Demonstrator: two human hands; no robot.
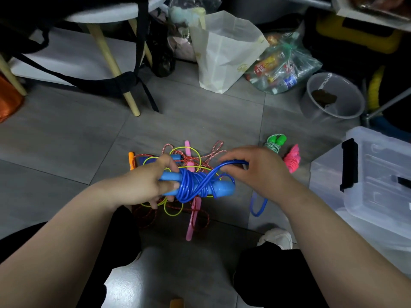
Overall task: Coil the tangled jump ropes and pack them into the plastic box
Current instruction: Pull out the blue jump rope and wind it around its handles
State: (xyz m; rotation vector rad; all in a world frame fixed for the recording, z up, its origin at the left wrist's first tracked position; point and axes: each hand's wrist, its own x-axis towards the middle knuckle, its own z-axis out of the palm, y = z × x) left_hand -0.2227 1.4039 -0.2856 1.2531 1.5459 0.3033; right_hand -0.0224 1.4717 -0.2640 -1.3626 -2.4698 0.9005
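Note:
My left hand (145, 182) grips the two blue handles of a blue jump rope (195, 185), with much of its cord wound around them. My right hand (255, 172) pinches the free blue cord, which arcs from the bundle to my fingers; a loose blue loop (258, 206) hangs below my right wrist. Under my hands a tangle of yellow, red-and-white and pink-handled ropes (189, 156) lies on the floor. A coiled green rope (275, 143) and a coiled pink rope (292, 161) lie to the right. The clear plastic box (378, 181) stands at far right, its lid with a black latch.
A grey tiled floor (66, 134) spreads around. A stool with wooden legs (111, 61) and black straps stands at back left. A white paper bag (224, 52), a clear bag of packets (282, 67) and a grey bucket (333, 96) sit behind. My white shoe (278, 237) is near the box.

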